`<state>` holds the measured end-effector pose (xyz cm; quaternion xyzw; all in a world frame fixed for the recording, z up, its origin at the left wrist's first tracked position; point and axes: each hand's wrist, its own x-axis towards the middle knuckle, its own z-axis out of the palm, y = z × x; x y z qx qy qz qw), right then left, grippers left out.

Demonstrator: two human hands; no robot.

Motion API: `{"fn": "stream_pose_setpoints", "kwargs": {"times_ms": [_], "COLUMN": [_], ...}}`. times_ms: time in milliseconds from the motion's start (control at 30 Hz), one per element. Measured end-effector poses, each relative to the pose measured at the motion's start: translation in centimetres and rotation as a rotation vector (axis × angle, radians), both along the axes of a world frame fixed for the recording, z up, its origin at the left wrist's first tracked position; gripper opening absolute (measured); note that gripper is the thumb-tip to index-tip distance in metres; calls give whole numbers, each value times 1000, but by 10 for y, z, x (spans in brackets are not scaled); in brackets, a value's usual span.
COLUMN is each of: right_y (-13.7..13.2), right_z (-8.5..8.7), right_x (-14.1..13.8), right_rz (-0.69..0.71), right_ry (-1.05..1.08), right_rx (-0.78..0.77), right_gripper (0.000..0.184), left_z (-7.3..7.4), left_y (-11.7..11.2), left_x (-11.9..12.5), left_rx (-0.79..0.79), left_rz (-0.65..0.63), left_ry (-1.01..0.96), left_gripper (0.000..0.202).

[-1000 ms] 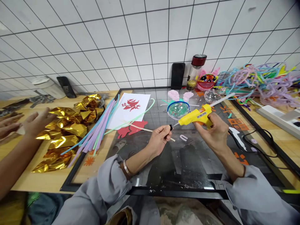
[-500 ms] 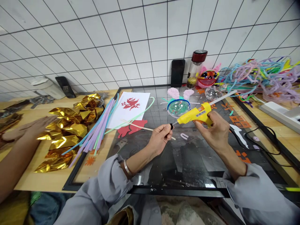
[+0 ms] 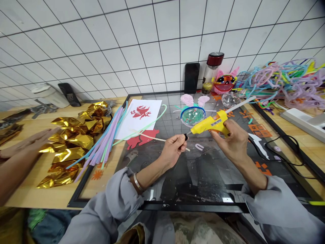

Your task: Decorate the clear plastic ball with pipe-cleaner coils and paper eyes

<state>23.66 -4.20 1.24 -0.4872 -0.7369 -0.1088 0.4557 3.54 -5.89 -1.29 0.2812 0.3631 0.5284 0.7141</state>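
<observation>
Over dark glossy tabletop (image 3: 215,173), right hand (image 3: 233,139) grasps yellow plastic glue gun (image 3: 207,125): probably light, stiff; hold behind thin metal nozzle (image 3: 189,133), maybe hot. Left hand (image 3: 173,149) pinches small black piece (image 3: 186,137) at nozzle: seems light, take edge.

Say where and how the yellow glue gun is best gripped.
Best by the handle, probably from the near right, as the right hand has it. The yellow glue gun points its nozzle left at the black piece in the left hand, so that end is best avoided; the pale stick juts up behind, above the right hand.
</observation>
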Motion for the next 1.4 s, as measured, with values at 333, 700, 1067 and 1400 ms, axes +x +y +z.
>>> {"fn": "stream_pose_setpoints", "kwargs": {"times_ms": [333, 700, 1067, 1400], "right_y": [-1, -1, -1, -2], "right_z": [1, 5, 5, 6], "right_x": [1, 2, 3, 3], "right_rz": [-23, 10, 17, 22], "right_ry": [0, 2, -14, -14], "right_rx": [-45, -30, -54, -62], "right_gripper": [32, 31, 32, 31], "left_z": [-2, 0, -2, -1], "left_y": [0, 0, 0, 0], "left_x": [-1, 0, 0, -1], "left_rx": [6, -1, 5, 9], "left_rz": [3, 6, -4, -17], "left_ry": [6, -10, 14, 5], "left_gripper": [35, 36, 35, 36]}}
